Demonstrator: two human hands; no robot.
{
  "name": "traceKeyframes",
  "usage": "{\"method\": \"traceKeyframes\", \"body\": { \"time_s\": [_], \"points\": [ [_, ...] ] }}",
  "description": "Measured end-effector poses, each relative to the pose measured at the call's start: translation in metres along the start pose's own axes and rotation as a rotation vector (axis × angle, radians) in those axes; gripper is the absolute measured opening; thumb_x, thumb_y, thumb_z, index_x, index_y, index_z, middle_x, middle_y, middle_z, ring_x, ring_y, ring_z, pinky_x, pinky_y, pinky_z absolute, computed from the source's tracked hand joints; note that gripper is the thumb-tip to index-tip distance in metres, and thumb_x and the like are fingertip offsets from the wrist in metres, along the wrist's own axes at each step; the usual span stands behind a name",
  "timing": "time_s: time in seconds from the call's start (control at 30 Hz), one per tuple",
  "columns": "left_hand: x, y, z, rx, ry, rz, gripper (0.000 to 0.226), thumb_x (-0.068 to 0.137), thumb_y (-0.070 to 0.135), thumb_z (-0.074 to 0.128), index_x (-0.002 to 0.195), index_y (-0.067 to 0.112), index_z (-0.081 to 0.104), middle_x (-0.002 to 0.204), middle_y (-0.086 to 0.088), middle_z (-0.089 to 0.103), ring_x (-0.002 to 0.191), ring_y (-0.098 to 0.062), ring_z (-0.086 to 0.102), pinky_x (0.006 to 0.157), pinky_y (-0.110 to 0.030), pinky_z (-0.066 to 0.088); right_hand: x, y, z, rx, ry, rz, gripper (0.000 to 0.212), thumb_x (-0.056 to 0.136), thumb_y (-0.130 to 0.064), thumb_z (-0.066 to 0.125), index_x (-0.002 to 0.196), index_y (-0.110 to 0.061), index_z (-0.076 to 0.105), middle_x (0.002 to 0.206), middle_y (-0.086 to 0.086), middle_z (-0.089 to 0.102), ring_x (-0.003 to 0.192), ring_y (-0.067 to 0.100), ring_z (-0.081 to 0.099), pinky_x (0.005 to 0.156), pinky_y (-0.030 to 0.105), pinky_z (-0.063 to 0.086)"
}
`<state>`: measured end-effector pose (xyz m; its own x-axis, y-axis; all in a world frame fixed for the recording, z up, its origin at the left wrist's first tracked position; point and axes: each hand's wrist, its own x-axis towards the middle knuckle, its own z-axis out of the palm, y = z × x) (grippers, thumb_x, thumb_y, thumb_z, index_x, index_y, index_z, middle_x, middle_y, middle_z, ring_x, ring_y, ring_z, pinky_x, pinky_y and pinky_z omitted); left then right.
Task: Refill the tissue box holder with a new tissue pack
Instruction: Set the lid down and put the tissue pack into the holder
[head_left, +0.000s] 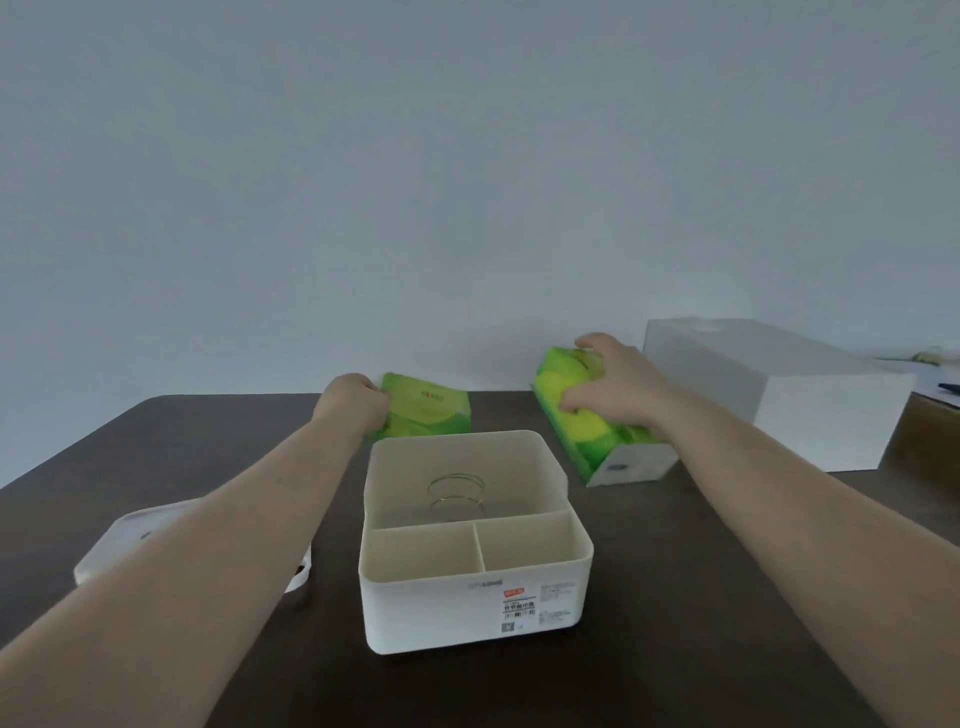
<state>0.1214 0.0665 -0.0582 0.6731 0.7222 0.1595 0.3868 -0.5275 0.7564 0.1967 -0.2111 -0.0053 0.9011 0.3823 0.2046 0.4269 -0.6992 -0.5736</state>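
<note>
1. The white tissue box holder (475, 540) stands open in the middle of the dark table (675, 597), its lid off. Its large rear compartment holds a metal coil spring (456, 493); the two small front compartments are bare. A printed label (519, 605) sits on its front wall.

2. The left hand (353, 402) reaches past the holder's far left corner and is closed around the left end of a green tissue pack (428, 410). The fingers curl over the pack's near-left edge, so the pack extends to the right of the grip. The pack lies just behind the holder, partly hidden by the rear wall; whether it rests on the table or is slightly lifted cannot be told.

3. The right hand (615, 387) is clamped on a second green tissue pack (587, 421), thumb on the near side and fingers over the top far edge. This pack is tilted, its green printed face turned left towards the holder and its white end panel (631, 465) facing the camera. The grip sits on the pack's upper far half; the lower near end sticks out below the wrist, close to the table.

4. The holder's white lid (119, 540) lies flat on the table at the left, partly under the left forearm.

5. A large white box (779, 395) stands at the right, just behind the right hand.
</note>
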Motion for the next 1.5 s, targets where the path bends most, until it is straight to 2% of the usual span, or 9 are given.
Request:
{"method": "traceKeyframes", "body": {
  "time_s": [0.23, 0.4, 0.53, 0.7, 0.8, 0.87, 0.97, 1.33, 1.5],
  "points": [
    [0.003, -0.021, 0.012, 0.148, -0.089, -0.068, 0.041, 0.092, 0.028, 0.05, 0.106, -0.007, 0.065, 0.076, -0.014, 0.062, 0.075, -0.032, 0.058, 0.068, -0.033, 0.046, -0.015, -0.049, -0.002, 0.036, -0.16, -0.481, 0.09, 0.077, -0.024, 0.078, 0.148, -0.038, 0.025, 0.155, -0.007, 0.026, 0.14, 0.011, 0.032, 0.105, 0.023, 0.031],
    [0.002, -0.027, 0.0, 0.09, -0.02, -0.045, 0.052, 0.094, 0.029, 0.043, 0.119, -0.016, 0.054, 0.107, -0.031, 0.067, 0.097, -0.043, 0.065, 0.086, -0.043, 0.051, -0.02, -0.067, 0.029, -0.158, -0.33, -0.635, 0.097, 0.076, -0.027, 0.079, 0.15, -0.04, 0.018, 0.162, -0.005, 0.015, 0.148, 0.009, 0.018, 0.114, 0.022, 0.018],
    [0.0, -0.041, -0.018, 0.109, -0.018, -0.017, 0.042, 0.092, 0.031, 0.042, 0.101, -0.005, 0.06, 0.094, -0.023, 0.068, 0.087, -0.037, 0.065, 0.07, -0.034, 0.043, -0.022, -0.077, 0.046, -0.281, -0.454, -0.712, 0.099, 0.075, -0.029, 0.079, 0.149, -0.045, 0.016, 0.158, -0.014, 0.025, 0.142, 0.013, 0.031, 0.118, 0.038, 0.027],
    [-0.01, -0.054, -0.038, 0.166, 0.007, -0.022, 0.035, 0.093, 0.029, 0.042, 0.062, 0.018, 0.03, 0.059, 0.001, 0.035, 0.057, -0.023, 0.036, 0.054, -0.03, 0.026, -0.023, -0.09, 0.055, -0.474, -0.494, -0.777, 0.095, 0.074, -0.035, 0.078, 0.146, -0.052, 0.019, 0.16, -0.019, 0.016, 0.143, 0.015, 0.025, 0.116, 0.048, 0.025],
    [-0.015, -0.061, -0.048, 0.175, -0.017, -0.026, 0.021, 0.094, 0.032, 0.043, 0.087, 0.014, 0.05, 0.081, -0.002, 0.052, 0.076, -0.023, 0.05, 0.07, -0.031, 0.038, -0.024, -0.095, 0.057, -0.524, -0.564, -0.806, 0.09, 0.075, -0.03, 0.077, 0.146, -0.049, 0.026, 0.161, -0.017, 0.012, 0.144, 0.017, 0.022, 0.117, 0.045, 0.024],
    [-0.017, -0.066, -0.054, 0.186, -0.034, -0.04, 0.032, 0.095, 0.034, 0.043, 0.115, 0.011, 0.052, 0.106, -0.005, 0.058, 0.099, -0.027, 0.054, 0.085, -0.034, 0.042, -0.025, -0.097, 0.057, -0.485, -0.632, -0.787, 0.087, 0.074, -0.024, 0.076, 0.144, -0.048, 0.031, 0.161, -0.018, 0.012, 0.145, 0.014, 0.021, 0.117, 0.042, 0.025],
    [-0.02, -0.071, -0.063, 0.212, -0.03, -0.032, 0.041, 0.096, 0.034, 0.043, 0.127, 0.009, 0.051, 0.125, -0.008, 0.058, 0.112, -0.029, 0.054, 0.094, -0.037, 0.042, -0.029, -0.091, 0.061, -0.517, -0.716, -0.757, 0.086, 0.07, -0.02, 0.073, 0.139, -0.054, 0.034, 0.159, -0.024, 0.013, 0.142, 0.013, 0.026, 0.111, 0.044, 0.037],
    [-0.032, -0.09, -0.099, 0.235, -0.026, -0.047, 0.036, 0.096, 0.035, 0.042, 0.12, 0.011, 0.053, 0.11, -0.004, 0.057, 0.096, -0.023, 0.051, 0.086, -0.035, 0.042, -0.039, -0.092, 0.053, -0.292, -0.63, -0.582, 0.059, 0.084, -0.04, 0.068, 0.137, -0.049, 0.044, 0.156, -0.022, 0.025, 0.14, 0.004, 0.031, 0.114, 0.027, 0.025],
    [-0.042, -0.107, -0.124, 0.268, 0.027, -0.096, 0.02, 0.096, 0.032, 0.04, 0.101, 0.015, 0.049, 0.099, -0.003, 0.055, 0.09, -0.024, 0.052, 0.086, -0.035, 0.045, -0.047, -0.14, 0.063, -0.018, -0.35, -0.518, 0.029, 0.091, -0.039, 0.06, 0.116, -0.026, 0.067, 0.126, -0.008, 0.063, 0.115, 0.006, 0.056, 0.096, 0.023, 0.039]
  ]
}}
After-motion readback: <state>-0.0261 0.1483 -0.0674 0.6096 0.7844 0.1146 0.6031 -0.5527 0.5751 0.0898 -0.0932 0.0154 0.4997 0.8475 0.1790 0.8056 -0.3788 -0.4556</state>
